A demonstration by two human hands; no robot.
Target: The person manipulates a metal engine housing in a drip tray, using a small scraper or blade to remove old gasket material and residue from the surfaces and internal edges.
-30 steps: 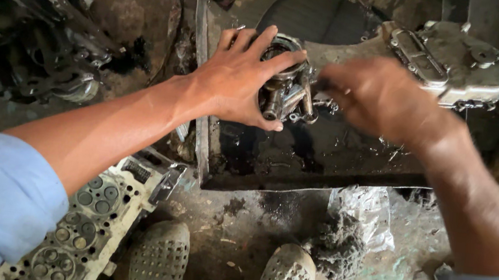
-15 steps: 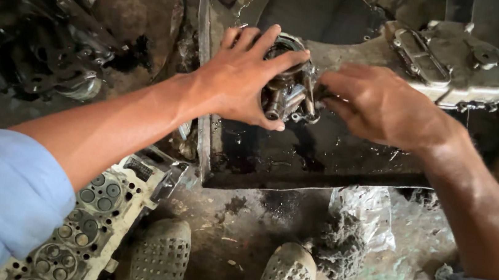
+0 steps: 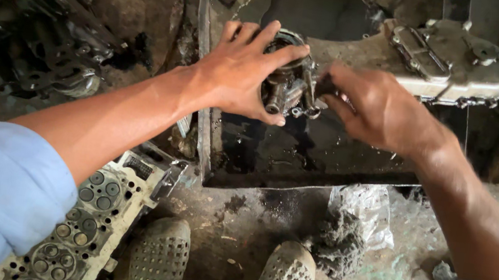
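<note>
Greasy metal, a small engine part [image 3: 288, 91], is clasped by the left hand [image 3: 241, 74] over a dark oily tray [image 3: 297, 157]; the right hand [image 3: 376, 107] is closed on its near side. Which way its long axis runs cannot be told. It is best steadied firmly while worked. A pale cylinder head [image 3: 77, 221] lies below the left arm

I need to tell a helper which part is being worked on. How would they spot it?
Find the black oily tray in the middle. Above its far edge, the left hand holds a small round metal part, the only piece between both hands.
</note>
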